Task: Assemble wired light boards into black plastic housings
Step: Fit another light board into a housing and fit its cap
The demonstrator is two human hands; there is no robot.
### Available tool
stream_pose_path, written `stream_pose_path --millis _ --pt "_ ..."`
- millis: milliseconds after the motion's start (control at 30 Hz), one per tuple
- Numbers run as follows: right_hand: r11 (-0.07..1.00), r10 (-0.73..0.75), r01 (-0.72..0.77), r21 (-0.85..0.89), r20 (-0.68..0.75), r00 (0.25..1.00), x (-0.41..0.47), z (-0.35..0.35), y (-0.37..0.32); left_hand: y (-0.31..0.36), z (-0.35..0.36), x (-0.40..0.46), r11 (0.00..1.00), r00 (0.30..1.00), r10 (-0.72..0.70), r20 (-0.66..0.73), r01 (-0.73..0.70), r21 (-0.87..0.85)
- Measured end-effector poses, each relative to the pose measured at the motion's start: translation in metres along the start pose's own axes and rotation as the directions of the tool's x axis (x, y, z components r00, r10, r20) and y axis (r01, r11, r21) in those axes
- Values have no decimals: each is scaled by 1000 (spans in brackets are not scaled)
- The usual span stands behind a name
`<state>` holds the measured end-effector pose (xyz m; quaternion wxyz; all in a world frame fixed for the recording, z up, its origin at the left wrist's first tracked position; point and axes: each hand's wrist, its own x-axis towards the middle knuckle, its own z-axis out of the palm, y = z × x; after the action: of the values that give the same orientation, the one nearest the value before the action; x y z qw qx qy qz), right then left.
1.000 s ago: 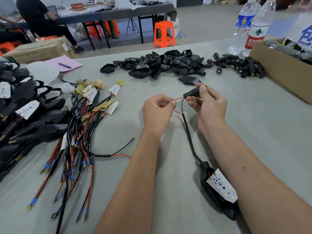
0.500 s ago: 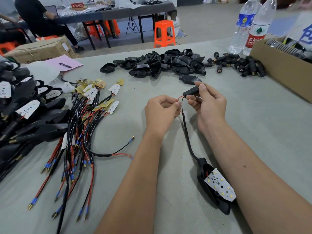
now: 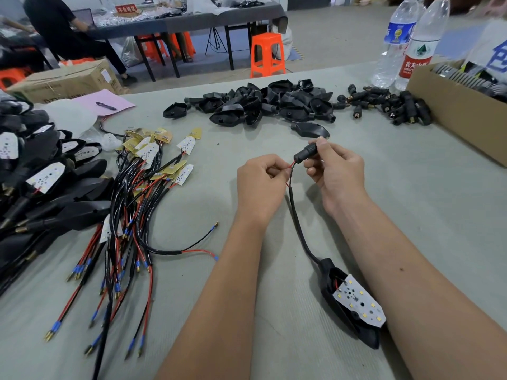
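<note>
My right hand (image 3: 338,172) pinches a small black connector plug (image 3: 306,152) above the table. My left hand (image 3: 260,185) pinches the thin red wire (image 3: 289,166) that runs into the plug's end. From there a black cable (image 3: 297,223) drops down to a black plastic housing (image 3: 345,305) lying between my forearms. A white light board (image 3: 358,301) sits tilted in that housing, partly out of it.
A bundle of wired light boards (image 3: 131,204) lies to the left. Finished housings (image 3: 41,187) pile at the far left. Empty black housings (image 3: 260,105) and plugs (image 3: 389,105) lie at the back. A cardboard box (image 3: 455,116) and water bottles (image 3: 406,42) stand at the right.
The housing with its light board has slid toward my hands along the table. My left hand has closed in on the plug, taking up the red wire.
</note>
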<state>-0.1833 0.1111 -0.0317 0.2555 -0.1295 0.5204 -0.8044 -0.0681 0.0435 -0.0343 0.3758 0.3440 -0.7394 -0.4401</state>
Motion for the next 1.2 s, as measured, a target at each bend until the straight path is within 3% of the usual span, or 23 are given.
stream_pose_path --millis 167,333,467,667,1200 --pt "989 -89 85 -122 -31 996 1 -2 1 0 -1 0 997 999 49 -17 -48 53" --pt "979 -67 79 -190 72 995 1 -2 1 0 0 -1 995 998 56 0 -56 87" --pt "985 -83 83 -150 12 997 0 -2 3 3 0 -1 1000 999 -31 -8 31 -4" --pt "995 -97 98 4 -149 984 4 -2 0 5 -4 -4 988 986 -137 96 144 -64" --pt "998 -54 51 -34 -99 994 2 -2 -4 4 -7 -3 997 995 -59 83 63 -43"
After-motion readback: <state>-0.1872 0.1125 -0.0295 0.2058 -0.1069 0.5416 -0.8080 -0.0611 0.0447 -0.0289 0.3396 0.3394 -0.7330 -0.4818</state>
